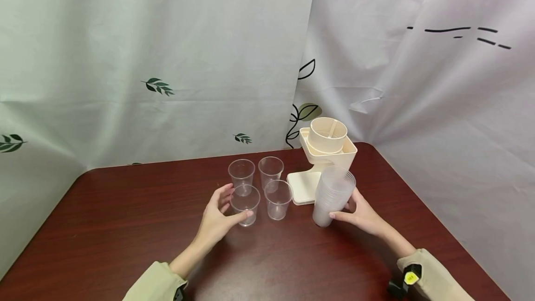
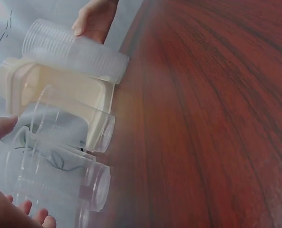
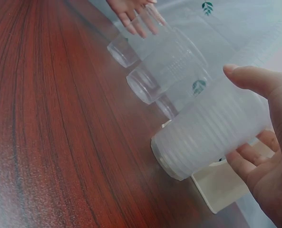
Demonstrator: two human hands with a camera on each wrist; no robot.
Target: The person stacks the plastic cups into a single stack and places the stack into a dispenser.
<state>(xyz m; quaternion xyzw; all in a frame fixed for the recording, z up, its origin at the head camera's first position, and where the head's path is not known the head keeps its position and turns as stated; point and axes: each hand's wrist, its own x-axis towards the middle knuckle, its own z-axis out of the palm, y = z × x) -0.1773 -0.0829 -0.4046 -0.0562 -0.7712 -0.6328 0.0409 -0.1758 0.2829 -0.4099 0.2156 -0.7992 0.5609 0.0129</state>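
Note:
Four clear plastic cups stand upright together. My left hand [image 1: 219, 217] is around the near-left plastic cup [image 1: 244, 203], thumb in front and the fingers spread loosely at its left; firm contact cannot be made out. Beside it are the near-right cup [image 1: 277, 201], the far-left cup [image 1: 241, 171] and the far-right cup [image 1: 270, 168]. A tall stack of nested plastic cups [image 1: 334, 192] stands a little tilted at the right. My right hand [image 1: 361, 215] holds this stack low down, thumb in front and fingers behind, also seen in the right wrist view.
Behind the cup stack stands a cream-coloured dispenser [image 1: 328, 145] with a round top and a flat base [image 1: 302, 187]. The dark red wooden table [image 1: 125, 222] meets a white patterned curtain [image 1: 200, 59] at the back and sides.

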